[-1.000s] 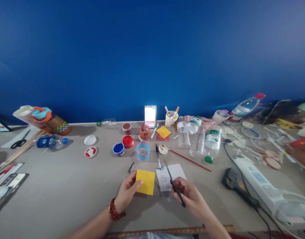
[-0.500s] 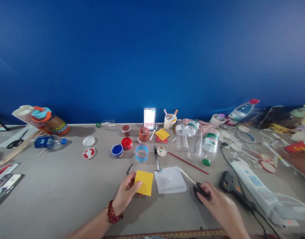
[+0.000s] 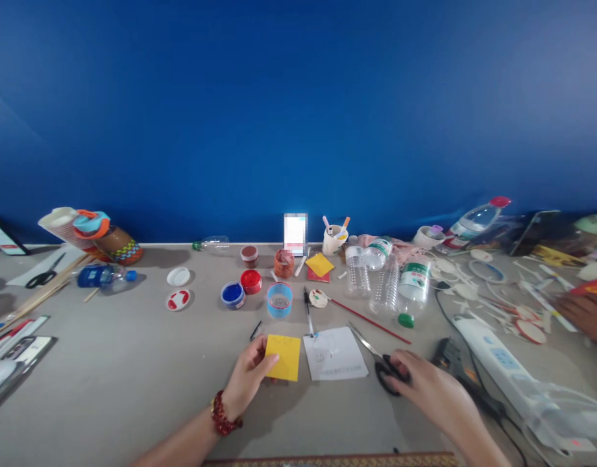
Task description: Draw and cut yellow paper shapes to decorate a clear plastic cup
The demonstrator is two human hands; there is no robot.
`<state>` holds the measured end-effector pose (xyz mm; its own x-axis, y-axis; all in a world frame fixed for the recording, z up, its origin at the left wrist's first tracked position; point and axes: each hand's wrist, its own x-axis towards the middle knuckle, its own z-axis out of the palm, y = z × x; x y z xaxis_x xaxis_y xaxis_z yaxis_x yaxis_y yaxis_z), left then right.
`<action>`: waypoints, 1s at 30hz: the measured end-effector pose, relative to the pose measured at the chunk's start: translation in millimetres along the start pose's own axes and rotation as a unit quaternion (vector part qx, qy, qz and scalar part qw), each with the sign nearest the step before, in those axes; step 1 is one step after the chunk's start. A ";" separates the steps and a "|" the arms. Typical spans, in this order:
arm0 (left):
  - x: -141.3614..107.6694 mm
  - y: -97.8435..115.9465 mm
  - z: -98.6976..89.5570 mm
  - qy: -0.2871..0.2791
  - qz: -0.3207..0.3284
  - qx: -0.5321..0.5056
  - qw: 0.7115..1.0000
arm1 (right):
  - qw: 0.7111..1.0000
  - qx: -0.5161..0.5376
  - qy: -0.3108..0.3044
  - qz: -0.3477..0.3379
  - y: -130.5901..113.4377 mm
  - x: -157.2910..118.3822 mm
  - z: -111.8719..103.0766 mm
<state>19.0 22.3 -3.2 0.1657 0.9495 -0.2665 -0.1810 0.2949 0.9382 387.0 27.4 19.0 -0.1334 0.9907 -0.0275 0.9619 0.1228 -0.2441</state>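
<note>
My left hand (image 3: pixel 248 376) pinches a square yellow sticky note (image 3: pixel 286 359) between thumb and fingers, just above the table. Faint marks run along the note's upper edge. My right hand (image 3: pixel 422 381) has its fingers closed at the black handles of a pair of scissors (image 3: pixel 389 375), which lie flat with the blades pointing away to the left. Between the hands rests a white sheet of paper (image 3: pixel 336 363) with a small smiley drawing and a line of print. A pen (image 3: pixel 309 312) touches the sheet's upper left corner.
Behind stand a blue cup (image 3: pixel 279 300), a blue paint jar (image 3: pixel 233 295) and a red paint jar (image 3: pixel 250 281). A red paintbrush (image 3: pixel 371 316) and plastic bottles (image 3: pixel 415 285) lie to the right, near a power strip (image 3: pixel 503 363). Another person's hand (image 3: pixel 583 314) is at the far right.
The scissors have gone from a tilted, blurred pose to lying flat, with my right hand still at their handles. My left hand keeps the sticky note nearly in place.
</note>
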 end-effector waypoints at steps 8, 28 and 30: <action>2.6 1.0 0.8 -0.011 0.002 -0.020 1.000 | 0.996 0.054 0.073 -0.012 -38.7 0.9 -2.3; 4.3 -7.2 2.5 0.002 0.066 0.087 0.994 | 0.847 0.531 -0.030 0.000 -152.4 27.9 50.7; 2.2 -6.9 2.9 0.016 0.084 0.130 0.988 | 0.855 0.518 -0.027 -0.001 -151.1 27.7 50.4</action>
<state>23.4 22.1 -9.7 0.1233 0.9867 -0.1056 0.0529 0.0997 0.9936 225.9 33.3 6.2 -0.1720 0.9830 -0.0635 0.2368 -0.0213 -0.9713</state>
